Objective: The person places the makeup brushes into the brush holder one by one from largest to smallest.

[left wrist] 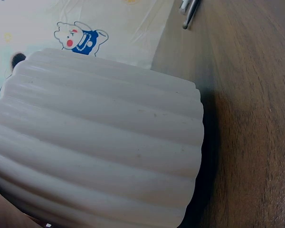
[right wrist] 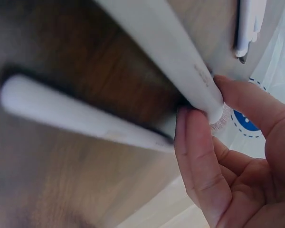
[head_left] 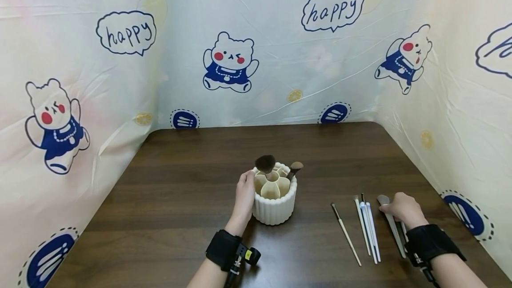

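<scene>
My left hand [head_left: 245,197] grips the left side of a cream ribbed brush holder [head_left: 275,210] standing on the table. Its ribbed wall [left wrist: 99,133] fills most of the left wrist view. Inside are petal-shaped compartments, with a dark fluffy makeup brush [head_left: 265,163] and a smaller brown-tipped makeup brush [head_left: 296,167] standing in them. Over at the right, my right hand [head_left: 406,210] pinches a thick pale makeup brush [right wrist: 166,47] between thumb and fingers, close to its bristle end. Another pale makeup brush [right wrist: 76,114] lies beside it, its far end hidden behind the fingers.
Between the holder and my right hand lie a single thin brush [head_left: 346,234] and a group of several slim white-handled brushes [head_left: 370,230]. A patterned cloth [head_left: 280,66] with bears and "happy" bubbles rises around the brown wooden table [head_left: 180,181].
</scene>
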